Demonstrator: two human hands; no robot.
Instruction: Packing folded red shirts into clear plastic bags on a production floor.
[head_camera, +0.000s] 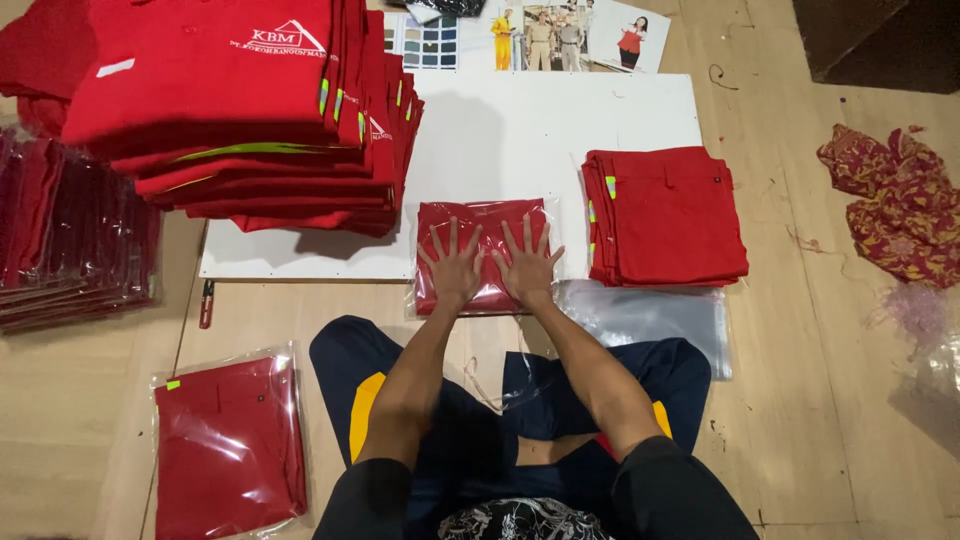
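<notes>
Both hands lie flat, fingers spread wide, pressing down on a folded red garment in a clear plastic bag (483, 255): left hand (453, 268) and right hand (527, 265) side by side. Just right of them sits a stack of folded red garments (665, 215); empty clear plastic bags (650, 318) lie beside the right wrist.

Head camera looks steeply down (close) at floor (800, 400).

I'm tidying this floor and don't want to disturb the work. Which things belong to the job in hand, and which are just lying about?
In use:
- left hand and right hand, pressed flat on the bagged red garment
- folded red garments
- empty clear bags
- white board
- finished packed garment

Lying about:
- patterned red cloth
- printed photo sheet
- pen
</notes>
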